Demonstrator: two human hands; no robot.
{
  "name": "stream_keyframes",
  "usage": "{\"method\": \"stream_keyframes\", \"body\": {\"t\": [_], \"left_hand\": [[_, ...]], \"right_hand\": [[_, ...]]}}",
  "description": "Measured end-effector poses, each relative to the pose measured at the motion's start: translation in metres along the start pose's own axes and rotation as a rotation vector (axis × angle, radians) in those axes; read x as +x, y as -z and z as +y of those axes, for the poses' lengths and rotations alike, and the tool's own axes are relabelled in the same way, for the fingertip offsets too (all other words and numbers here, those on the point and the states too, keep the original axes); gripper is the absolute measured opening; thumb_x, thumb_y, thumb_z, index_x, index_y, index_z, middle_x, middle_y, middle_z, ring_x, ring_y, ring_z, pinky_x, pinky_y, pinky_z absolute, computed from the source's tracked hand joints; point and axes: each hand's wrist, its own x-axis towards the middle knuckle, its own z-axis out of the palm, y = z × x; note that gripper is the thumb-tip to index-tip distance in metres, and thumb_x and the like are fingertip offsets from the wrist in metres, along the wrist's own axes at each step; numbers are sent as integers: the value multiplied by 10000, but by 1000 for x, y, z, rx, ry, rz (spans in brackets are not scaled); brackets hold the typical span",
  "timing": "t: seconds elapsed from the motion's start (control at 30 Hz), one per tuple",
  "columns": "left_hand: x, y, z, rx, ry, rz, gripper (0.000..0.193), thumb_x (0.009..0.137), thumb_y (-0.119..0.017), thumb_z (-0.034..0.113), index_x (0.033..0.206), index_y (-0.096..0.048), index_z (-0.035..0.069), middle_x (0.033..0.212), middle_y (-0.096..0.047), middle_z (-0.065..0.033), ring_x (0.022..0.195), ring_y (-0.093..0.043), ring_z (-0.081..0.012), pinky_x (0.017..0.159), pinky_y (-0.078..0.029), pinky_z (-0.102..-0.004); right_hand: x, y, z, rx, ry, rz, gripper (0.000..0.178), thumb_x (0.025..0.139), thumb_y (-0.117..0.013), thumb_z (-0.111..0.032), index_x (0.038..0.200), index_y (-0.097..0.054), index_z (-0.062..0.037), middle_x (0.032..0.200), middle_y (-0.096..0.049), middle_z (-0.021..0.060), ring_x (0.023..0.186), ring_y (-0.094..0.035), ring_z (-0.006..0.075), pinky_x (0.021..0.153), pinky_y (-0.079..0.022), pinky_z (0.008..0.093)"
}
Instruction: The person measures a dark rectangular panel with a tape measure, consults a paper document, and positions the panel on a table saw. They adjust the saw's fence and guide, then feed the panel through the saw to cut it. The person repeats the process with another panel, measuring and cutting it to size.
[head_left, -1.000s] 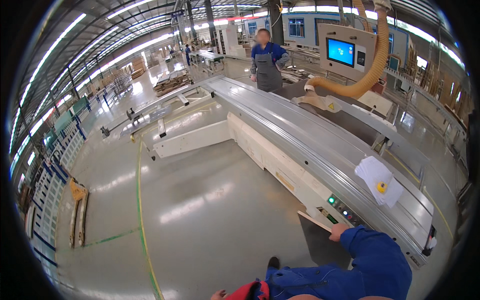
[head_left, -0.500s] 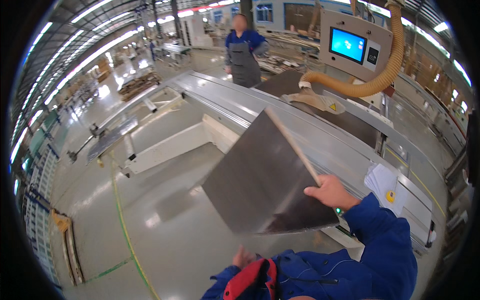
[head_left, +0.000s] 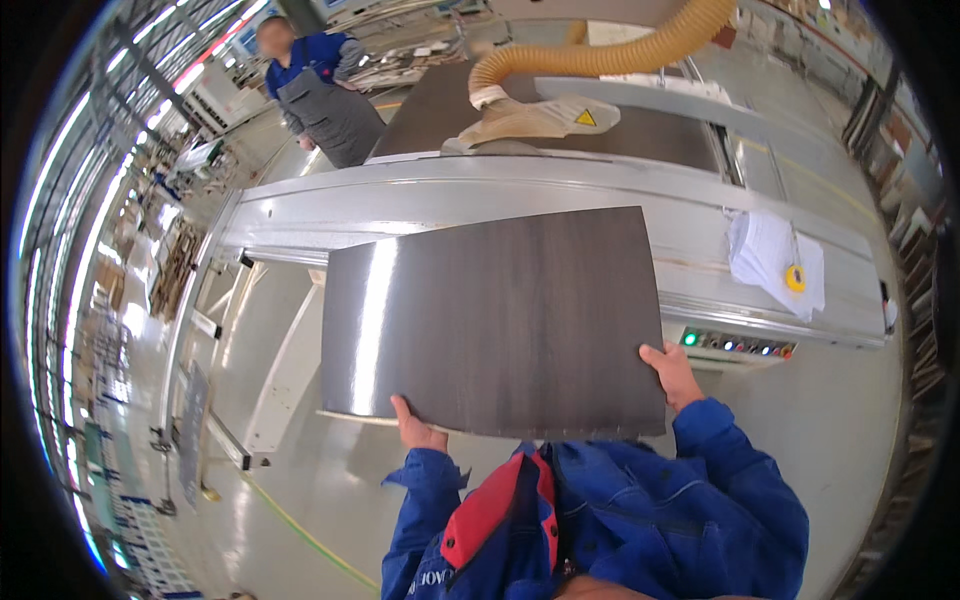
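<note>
A dark brown wood-grain panel with a glossy streak lies roughly level in front of my body, held in both hands. My left hand grips its near edge, thumb on top and the other fingers hidden below. On the right side edge, my right hand clasps the panel near its front corner, thumb over the face. The panel's far edge overlaps the silver sliding table of a panel saw; whether it touches the table I cannot tell.
Paper sheets and a yellow tape measure lie on the table's right. A control strip with lit buttons sits below. Beyond are a blade guard, a ribbed yellow hose and a person in a grey apron.
The panel has turned from steeply tilted to nearly level, its broad face now upward. My left hand, formerly off the panel, has taken hold of its near edge. My view has swung right.
</note>
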Motion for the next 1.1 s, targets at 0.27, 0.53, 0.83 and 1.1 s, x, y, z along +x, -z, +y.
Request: {"method": "stream_keyframes", "body": {"t": [0.27, 0.53, 0.83, 1.1], "left_hand": [[163, -60, 6, 233, -21, 22, 582, 1079, -561, 481, 1440, -556, 24, 1418, -614, -120, 1259, -600, -329, 1108, -483, -488], [260, -82, -3, 288, 134, 139, 615, 1026, -628, 542, 1440, -576, 91, 1434, -607, -59, 1261, -585, -292, 1129, -454, -469], [282, -110, -13, 348, 266, 108, 517, 1058, -629, 431, 1411, -578, 55, 1412, -620, -77, 1263, -585, -283, 1154, -433, -465], [294, -84, -8, 403, 233, 99, 445, 1026, -687, 358, 1360, -628, 69, 1347, -665, -83, 1239, -614, -280, 1119, -467, -450]], "right_hand": [[126, -42, 12, -19, -28, 96, 360, 979, -747, -294, 1104, -721, 43, 1011, -757, 100, 864, -719, 204, 787, -586, 390], [164, -7, 44, -249, -250, 747, 556, 936, -751, -496, 1026, -711, 51, 861, -724, 124, 742, -685, 257, 666, -542, 400], [236, 86, 0, -26, -192, 1769, 1119, 963, -593, -647, 1588, -80, 127, 1434, -502, 375, 1239, -599, 486, 1053, -501, 524], [229, 57, -38, -164, -333, 1707, 1089, 1022, -467, -631, 1603, 47, 135, 1538, -276, 496, 1367, -479, 564, 1162, -418, 509]]}}
